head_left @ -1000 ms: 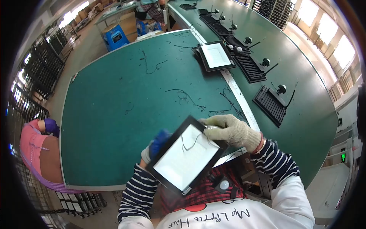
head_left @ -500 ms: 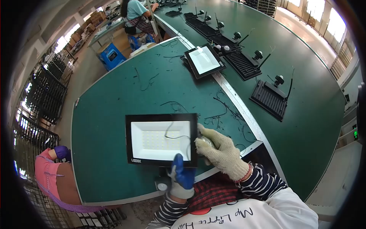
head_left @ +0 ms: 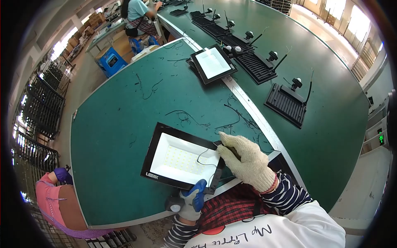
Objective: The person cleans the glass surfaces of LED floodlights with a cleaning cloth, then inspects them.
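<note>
A black-framed floodlight [head_left: 182,159] with a white reflector and rows of small LEDs is tilted over the green table, its glass facing up. My left hand [head_left: 193,201], in a blue and grey glove, grips its lower edge beside a dark sensor [head_left: 175,204] with a white dome. At the right edge of the floodlight, my right hand [head_left: 248,160], in a cream knitted glove, has its fingers closed around something dark that is mostly hidden. A thin wire shows across the reflector.
Another floodlight [head_left: 213,64] lies on a dark unit at the table's metal strip [head_left: 248,101]. Black ribbed housings [head_left: 286,104] with sensors line the far green surface. Wire scraps [head_left: 188,118] are scattered about. A person in pink [head_left: 56,198] is at the left; another person [head_left: 138,12] sits farther back.
The floodlight has turned clockwise and tilted, its left side lower. My left hand has shifted down slightly, and my right hand has moved slightly right. The whole view has shifted a little.
</note>
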The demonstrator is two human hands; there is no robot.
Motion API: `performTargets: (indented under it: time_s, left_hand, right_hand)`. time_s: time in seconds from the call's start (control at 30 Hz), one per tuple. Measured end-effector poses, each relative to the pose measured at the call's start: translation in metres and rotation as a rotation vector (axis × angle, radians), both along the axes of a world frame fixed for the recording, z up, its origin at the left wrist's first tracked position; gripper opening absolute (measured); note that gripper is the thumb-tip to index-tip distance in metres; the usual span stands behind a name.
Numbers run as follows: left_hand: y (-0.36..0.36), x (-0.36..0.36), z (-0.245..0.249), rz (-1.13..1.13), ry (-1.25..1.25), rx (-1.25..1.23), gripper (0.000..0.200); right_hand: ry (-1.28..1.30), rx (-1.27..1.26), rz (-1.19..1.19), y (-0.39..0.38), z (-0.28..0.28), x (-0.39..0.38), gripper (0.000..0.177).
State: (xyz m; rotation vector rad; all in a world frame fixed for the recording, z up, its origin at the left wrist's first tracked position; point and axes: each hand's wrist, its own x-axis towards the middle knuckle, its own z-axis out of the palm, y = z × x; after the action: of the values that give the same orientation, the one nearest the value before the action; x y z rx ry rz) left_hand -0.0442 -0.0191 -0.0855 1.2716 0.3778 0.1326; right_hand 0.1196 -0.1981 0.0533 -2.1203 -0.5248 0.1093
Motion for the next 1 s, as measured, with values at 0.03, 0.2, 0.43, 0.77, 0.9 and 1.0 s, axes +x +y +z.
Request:
performTargets:
  time_s: [0.03, 0.2, 0.43, 0.77, 0.9, 1.0]
  left_hand:
    - [-0.001, -0.001, 0.009, -0.027, 0.048, -0.041, 0.041]
    - [-0.006, 0.007, 0.037, -0.138, 0.168, -0.166, 0.053]
    - [-0.001, -0.003, -0.054, -0.268, -0.406, -0.993, 0.063]
    - [-0.003, 0.003, 0.035, -0.345, -0.174, 0.045, 0.06]
    - [-0.004, 0.002, 0.027, -0.305, -0.242, 0.07, 0.04]
    - [-0.004, 0.007, 0.035, -0.181, -0.156, -0.163, 0.039]
  right_hand:
    - [-0.004, -0.014, 0.0, 0.002, 0.003, 0.0, 0.043]
    - [-0.031, -0.01, -0.012, 0.014, 0.018, -0.001, 0.042]
    - [-0.031, 0.14, -0.006, 0.034, 0.029, 0.004, 0.04]
    - [-0.111, 0.261, -0.031, 0.051, 0.032, 0.012, 0.035]
    - [-0.115, 0.327, -0.017, 0.054, 0.045, 0.018, 0.034]
    - [-0.199, 0.396, 0.023, 0.055, 0.038, 0.027, 0.032]
